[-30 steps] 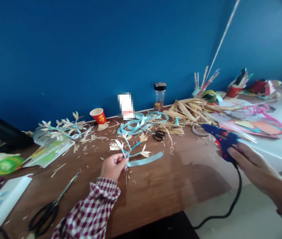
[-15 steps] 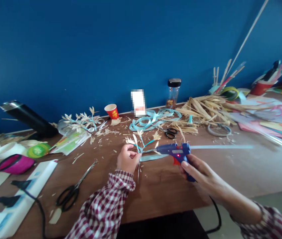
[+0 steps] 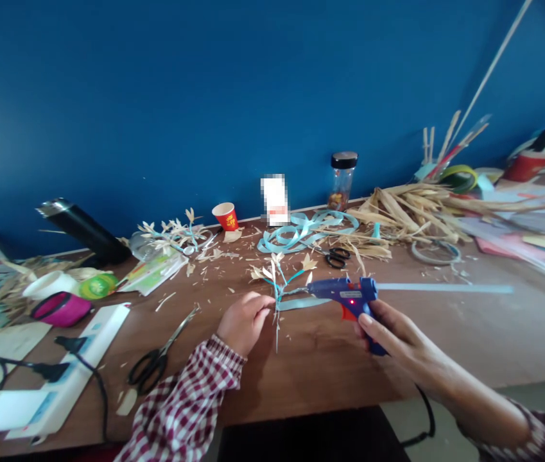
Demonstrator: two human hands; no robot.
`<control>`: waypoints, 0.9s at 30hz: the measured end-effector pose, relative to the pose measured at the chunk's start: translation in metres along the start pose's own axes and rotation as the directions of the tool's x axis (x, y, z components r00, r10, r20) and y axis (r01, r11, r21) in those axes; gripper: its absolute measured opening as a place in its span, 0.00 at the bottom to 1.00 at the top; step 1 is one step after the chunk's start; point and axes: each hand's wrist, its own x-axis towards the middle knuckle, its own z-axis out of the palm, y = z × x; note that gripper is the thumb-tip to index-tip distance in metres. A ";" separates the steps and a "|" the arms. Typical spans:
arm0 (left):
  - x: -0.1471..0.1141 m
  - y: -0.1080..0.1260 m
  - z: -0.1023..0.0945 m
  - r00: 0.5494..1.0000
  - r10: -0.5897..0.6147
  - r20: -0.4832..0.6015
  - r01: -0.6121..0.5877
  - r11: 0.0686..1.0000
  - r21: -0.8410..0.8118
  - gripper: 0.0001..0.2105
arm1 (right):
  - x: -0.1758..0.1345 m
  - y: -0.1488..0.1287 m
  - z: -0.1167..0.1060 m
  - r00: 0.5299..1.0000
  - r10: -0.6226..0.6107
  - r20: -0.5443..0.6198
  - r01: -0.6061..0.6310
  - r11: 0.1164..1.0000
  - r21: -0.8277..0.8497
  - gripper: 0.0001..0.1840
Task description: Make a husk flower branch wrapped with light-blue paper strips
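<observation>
My left hand (image 3: 246, 321) is closed, with thumb and forefinger pinched at the lower stem of a handmade flower sprig (image 3: 278, 285). The sprig has pale dried-husk petals and blue-wrapped stems. From the stem a light blue ribbon (image 3: 303, 303) runs right and passes behind the glue gun. My right hand (image 3: 390, 327) grips the blue glue gun (image 3: 349, 292) by its handle, and its red light is lit. Its nozzle points left at a side stem of the sprig; whether they touch, I cannot tell. The orange trigger shows in front of my fingers.
Large scissors (image 3: 156, 359) lie left of my left arm, beside a power strip (image 3: 84, 359) with plugged cords. Small scissors (image 3: 337, 256), coiled ribbon (image 3: 301, 231), a paper cup (image 3: 226, 217), a jar (image 3: 342, 183) and dried husks (image 3: 397, 208) are farther back. Scraps litter the table.
My left hand has slid left and slightly down along the sprig, leaving more of its stem in sight. The glue gun stays beside the sprig. The whole view has shifted a little.
</observation>
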 end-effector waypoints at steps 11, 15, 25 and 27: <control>-0.009 -0.009 0.013 0.930 0.352 -0.107 -0.335 0.930 0.148 0.08 | 0.006 0.006 0.020 1.000 0.021 0.017 -0.016 0.966 -0.260 0.15; -0.011 -0.005 0.009 0.921 0.377 -0.094 -0.351 0.912 0.212 0.08 | 0.013 0.002 0.026 1.000 -0.020 0.023 0.027 0.945 -0.325 0.14; -0.012 -0.003 0.008 0.932 0.359 -0.043 -0.340 0.911 0.234 0.09 | 0.019 0.004 0.028 0.999 -0.039 0.006 0.038 0.924 -0.381 0.13; -0.013 -0.002 0.009 0.933 0.356 -0.044 -0.335 0.909 0.247 0.08 | 0.018 0.004 0.026 0.999 -0.033 0.011 0.035 0.922 -0.385 0.13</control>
